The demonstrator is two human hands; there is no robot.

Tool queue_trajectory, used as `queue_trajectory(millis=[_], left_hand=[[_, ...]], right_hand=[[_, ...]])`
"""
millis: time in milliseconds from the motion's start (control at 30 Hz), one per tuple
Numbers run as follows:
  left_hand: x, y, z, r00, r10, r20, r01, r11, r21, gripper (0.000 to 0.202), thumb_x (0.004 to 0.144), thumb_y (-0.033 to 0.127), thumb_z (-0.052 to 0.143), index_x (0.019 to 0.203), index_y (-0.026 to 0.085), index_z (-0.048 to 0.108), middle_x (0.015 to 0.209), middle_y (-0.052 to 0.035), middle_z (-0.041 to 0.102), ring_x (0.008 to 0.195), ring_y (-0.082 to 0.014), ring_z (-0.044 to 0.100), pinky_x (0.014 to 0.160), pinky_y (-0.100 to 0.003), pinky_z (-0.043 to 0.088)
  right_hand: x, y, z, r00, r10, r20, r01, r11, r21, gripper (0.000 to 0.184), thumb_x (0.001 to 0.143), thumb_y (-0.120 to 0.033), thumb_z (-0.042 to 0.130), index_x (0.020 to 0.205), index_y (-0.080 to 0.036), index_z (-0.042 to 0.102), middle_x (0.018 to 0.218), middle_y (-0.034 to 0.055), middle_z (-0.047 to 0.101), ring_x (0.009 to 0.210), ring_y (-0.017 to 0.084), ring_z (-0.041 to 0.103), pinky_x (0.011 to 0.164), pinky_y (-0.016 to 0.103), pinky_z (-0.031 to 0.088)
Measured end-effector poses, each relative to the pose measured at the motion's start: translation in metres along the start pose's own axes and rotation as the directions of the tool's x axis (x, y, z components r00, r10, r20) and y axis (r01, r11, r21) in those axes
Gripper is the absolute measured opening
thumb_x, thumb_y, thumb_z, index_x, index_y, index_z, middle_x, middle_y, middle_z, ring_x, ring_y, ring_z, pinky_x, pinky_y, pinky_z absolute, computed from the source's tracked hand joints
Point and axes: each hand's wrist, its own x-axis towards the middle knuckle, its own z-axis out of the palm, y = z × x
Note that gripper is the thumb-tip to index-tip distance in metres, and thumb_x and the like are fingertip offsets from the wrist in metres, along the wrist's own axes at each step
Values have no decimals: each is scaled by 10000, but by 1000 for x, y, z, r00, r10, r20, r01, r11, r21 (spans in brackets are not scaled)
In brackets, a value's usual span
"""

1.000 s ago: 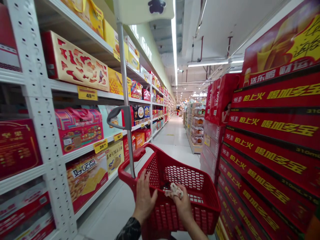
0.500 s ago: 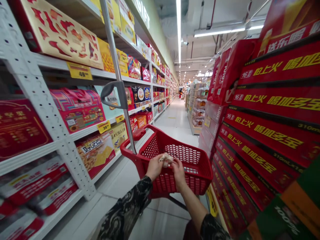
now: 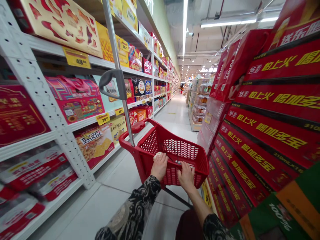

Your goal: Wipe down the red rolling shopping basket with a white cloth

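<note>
A red plastic shopping basket [image 3: 195,163] on wheels stands in the aisle right in front of me. Its grey pull handle [image 3: 113,85] rises on a metal pole at its left side. My left hand [image 3: 159,166] is closed on the basket's near rim, with a small crumpled pale cloth or paper [image 3: 157,154] tucked under its fingers. My right hand [image 3: 186,175] grips the same rim just to the right. Both sleeves are dark and patterned.
White shelves [image 3: 37,140] of boxed snacks with yellow price tags [image 3: 76,57] line the left. Stacked red drink cartons [image 3: 265,133] wall the right, very close to the basket. The pale tiled aisle [image 3: 175,116] runs ahead, with another display stand [image 3: 197,110] farther on.
Both hands were handling the crumpled pale thing above the basket; they have dropped onto its near rim, the left keeping the thing. My view tilted down and moved forward.
</note>
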Motion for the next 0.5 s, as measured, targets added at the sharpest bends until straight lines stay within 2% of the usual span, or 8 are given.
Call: queue_trajectory(millis=[67, 133, 200, 300, 367, 500], left_hand=[[4, -7, -8, 1000, -18, -10, 18, 1000, -4, 468, 804, 74, 323, 1249, 93, 467, 1373, -157, 421, 1277, -221, 364, 1039, -410, 293], [6, -15, -21, 999, -40, 0, 40, 999, 1, 443, 790, 80, 356, 1214, 85, 484, 1306, -165, 480, 1208, -231, 424, 985, -390, 341], [7, -21, -32, 998, -64, 18, 64, 998, 17, 394, 784, 98, 391, 1158, 116, 515, 1178, -144, 552, 1114, -240, 472, 925, -390, 372], [5, -23, -37, 996, -78, 44, 77, 997, 17, 325, 779, 107, 426, 1079, 158, 539, 1058, -110, 564, 1040, -226, 485, 900, -381, 367], [4, -22, -32, 997, -56, 56, 57, 998, -8, 317, 785, 99, 423, 1071, 170, 541, 1091, -102, 550, 1055, -209, 475, 929, -370, 345], [5, -25, -22, 998, 45, 48, -44, 998, -39, 395, 813, 102, 402, 1164, 235, 523, 1296, -74, 484, 1195, -211, 396, 995, -385, 290]], right_hand=[[-4, 7, 3, 999, -31, 7, 31, 999, -9, 431, 748, -116, 414, 1157, -166, 538, 1206, 121, 563, 1162, 268, 451, 1015, 517, 201], [-5, 12, 4, 998, -60, 13, 60, 998, -1, 429, 747, -112, 410, 1152, -168, 540, 1193, 118, 574, 1149, 256, 462, 1020, 513, 197], [-6, 15, 4, 997, -80, 14, 80, 997, 12, 431, 746, -107, 404, 1150, -169, 540, 1176, 110, 585, 1124, 241, 480, 1023, 505, 200], [-8, 18, 5, 991, -132, -6, 132, 991, 7, 457, 738, -87, 398, 1167, -171, 531, 1187, 96, 579, 1135, 224, 469, 1034, 487, 195], [-11, 20, 7, 986, -162, -23, 162, 987, -11, 480, 734, -81, 399, 1192, -166, 517, 1213, 97, 562, 1161, 223, 448, 1044, 480, 183], [-15, 23, 10, 983, -182, -36, 181, 983, -33, 526, 716, -79, 405, 1227, -168, 490, 1244, 93, 541, 1192, 220, 420, 1058, 475, 158]])
